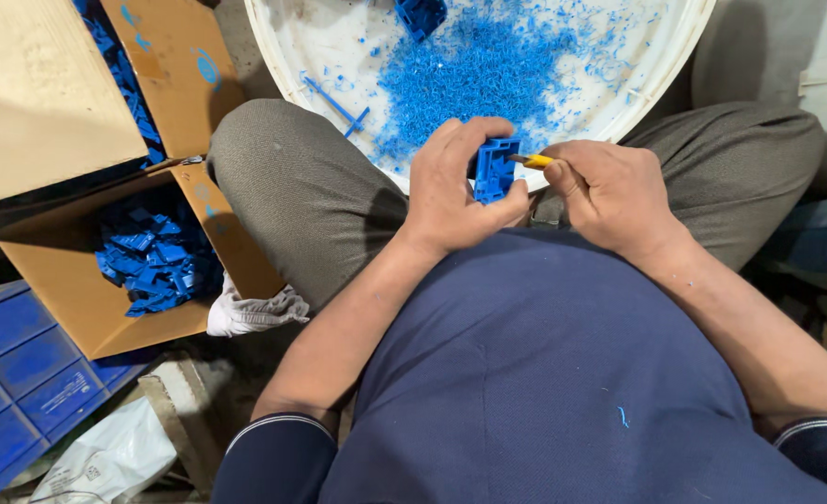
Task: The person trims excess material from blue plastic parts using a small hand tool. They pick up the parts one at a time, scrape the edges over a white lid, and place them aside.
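— Two hands are seen; how should the trimming be done well?
— At nine o'clock, the blue plastic part [496, 170] is kept clamped in the left hand [451, 187] over the white tub [675, 56]. At three o'clock, the yellow-handled knife [531, 161], gripped by the right hand [609, 191], is best drawn lightly, away from fingers.

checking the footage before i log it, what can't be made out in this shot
Head view only:
- Blue plastic part: mostly covered by the left hand.
- Yellow-handled tool: tip behind the part, handle inside the right hand.
- White basin: far side cut off by the top edge.
- Cardboard box: the parts inside are shadowed.
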